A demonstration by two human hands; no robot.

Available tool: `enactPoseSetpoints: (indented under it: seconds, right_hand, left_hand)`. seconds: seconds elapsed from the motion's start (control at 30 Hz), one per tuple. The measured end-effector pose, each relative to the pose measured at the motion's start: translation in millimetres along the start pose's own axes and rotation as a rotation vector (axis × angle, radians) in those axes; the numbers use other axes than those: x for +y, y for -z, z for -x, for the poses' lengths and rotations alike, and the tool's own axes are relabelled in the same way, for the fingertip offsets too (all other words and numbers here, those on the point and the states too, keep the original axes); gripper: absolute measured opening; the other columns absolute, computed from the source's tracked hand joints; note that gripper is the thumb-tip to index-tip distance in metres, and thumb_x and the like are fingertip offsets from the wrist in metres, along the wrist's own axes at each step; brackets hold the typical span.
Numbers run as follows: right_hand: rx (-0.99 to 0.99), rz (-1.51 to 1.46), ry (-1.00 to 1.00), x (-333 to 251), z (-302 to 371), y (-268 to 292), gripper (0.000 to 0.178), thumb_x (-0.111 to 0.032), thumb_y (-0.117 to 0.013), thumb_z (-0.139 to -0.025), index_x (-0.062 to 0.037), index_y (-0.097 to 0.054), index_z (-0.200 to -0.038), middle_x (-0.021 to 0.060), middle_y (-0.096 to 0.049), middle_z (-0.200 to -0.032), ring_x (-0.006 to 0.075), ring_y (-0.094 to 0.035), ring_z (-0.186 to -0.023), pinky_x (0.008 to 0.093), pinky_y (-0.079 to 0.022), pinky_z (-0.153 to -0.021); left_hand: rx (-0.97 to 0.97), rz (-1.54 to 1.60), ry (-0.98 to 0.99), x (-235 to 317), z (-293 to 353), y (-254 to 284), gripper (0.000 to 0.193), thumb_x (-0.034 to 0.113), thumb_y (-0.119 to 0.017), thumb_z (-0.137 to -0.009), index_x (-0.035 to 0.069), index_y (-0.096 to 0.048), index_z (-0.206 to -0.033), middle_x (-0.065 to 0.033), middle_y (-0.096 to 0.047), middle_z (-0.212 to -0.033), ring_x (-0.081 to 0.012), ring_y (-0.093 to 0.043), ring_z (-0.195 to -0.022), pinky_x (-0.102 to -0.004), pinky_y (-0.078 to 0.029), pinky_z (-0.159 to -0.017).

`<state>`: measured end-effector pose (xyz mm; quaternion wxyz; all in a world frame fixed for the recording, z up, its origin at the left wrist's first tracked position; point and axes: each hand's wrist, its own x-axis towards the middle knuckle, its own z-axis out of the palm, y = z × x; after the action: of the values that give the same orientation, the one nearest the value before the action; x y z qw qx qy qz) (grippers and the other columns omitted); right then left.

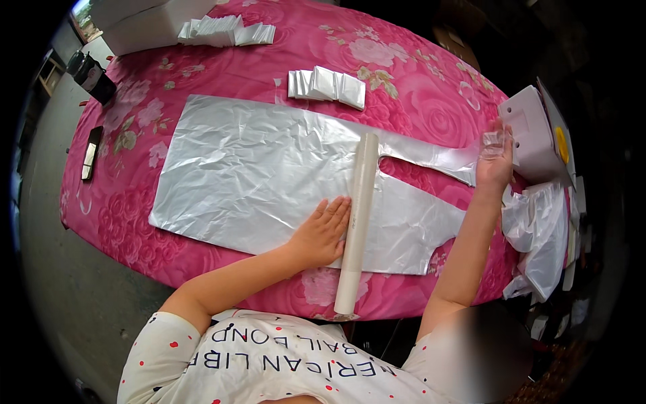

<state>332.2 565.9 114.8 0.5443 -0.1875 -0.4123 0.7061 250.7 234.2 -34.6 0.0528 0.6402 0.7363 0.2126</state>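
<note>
A stack of silvery-white plastic vest bags (pixel 262 161) lies flat and creased across the table, handles toward the right. Across it, near the handle end, rests a long pale tube (pixel 359 222), its near end reaching the table's front edge. My left hand (pixel 323 230) is spread flat on the bags, fingertips against the tube's left side. Out at the right, beside a white box (pixel 528 131), my right hand (pixel 496 161) is raised with a small piece of clear plastic (pixel 493 143) at its fingers. How the fingers grip it is partly hidden by glare.
Small folded white packets (pixel 328 86) lie beyond the bags; more packets (pixel 227 31) sit by a white container (pixel 148 27). A dark cup (pixel 92 77) and a phone (pixel 92 153) are at the left. Crumpled white plastic (pixel 538 232) hangs at the right edge of the pink floral tablecloth (pixel 128 202).
</note>
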Motion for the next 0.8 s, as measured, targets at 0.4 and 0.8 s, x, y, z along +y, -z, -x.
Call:
enactPoseSetpoints:
  seconds: [0.4, 0.8]
  right_hand:
    - [-1.154, 0.906, 0.093, 259, 288, -203, 0.042, -0.021, -0.046, -0.091, 0.0004, -0.044, -0.127, 0.0229, -0.042, -0.131, 0.0398, -0.034, -0.125, 0.0449, -0.025, -0.105]
    - [-1.158, 1.123, 0.243, 105, 236, -82, 0.047, -0.022, -0.055, -0.086, -0.0007, -0.045, -0.127, 0.0183, -0.042, -0.134, 0.0361, -0.033, -0.129, 0.0433, -0.03, -0.103]
  left_hand:
    - [0.008, -0.092, -0.083, 0, -1, -6, 0.066, 0.028, -0.041, -0.084, -0.01, -0.025, -0.135, -0.0234, -0.021, -0.144, -0.0325, -0.014, -0.137, -0.045, -0.01, -0.111]
    - [0.241, 0.245, 0.002, -6, 6, -1, 0.054, 0.013, -0.046, -0.08, -0.005, -0.036, -0.129, -0.0218, -0.035, -0.136, -0.0377, -0.031, -0.127, -0.0458, -0.022, -0.107]
